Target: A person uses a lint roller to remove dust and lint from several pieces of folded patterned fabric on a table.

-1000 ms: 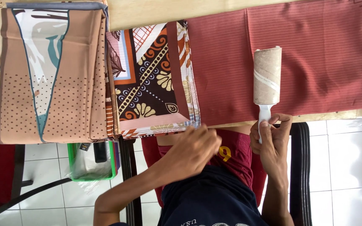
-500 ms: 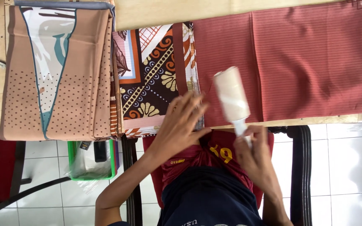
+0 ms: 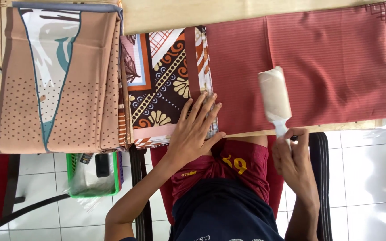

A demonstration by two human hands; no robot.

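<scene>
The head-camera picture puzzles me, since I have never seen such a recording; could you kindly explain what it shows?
No machine is at work here: a person wears a camera on the head, and it looks down at that person's own two bare hands, lap and the table in front.

A long red cloth lies spread over the wooden table. Beside it sits a folded cloth with a brown, orange and white pattern, and further along a stack of tan folded cloth with a white and teal design.

The left hand lies flat on the edge of the patterned cloth. The right hand grips the white handle of a lint roller, whose roll rests on the red cloth near the table's edge.

On the tiled floor below stands a green basket.
</scene>
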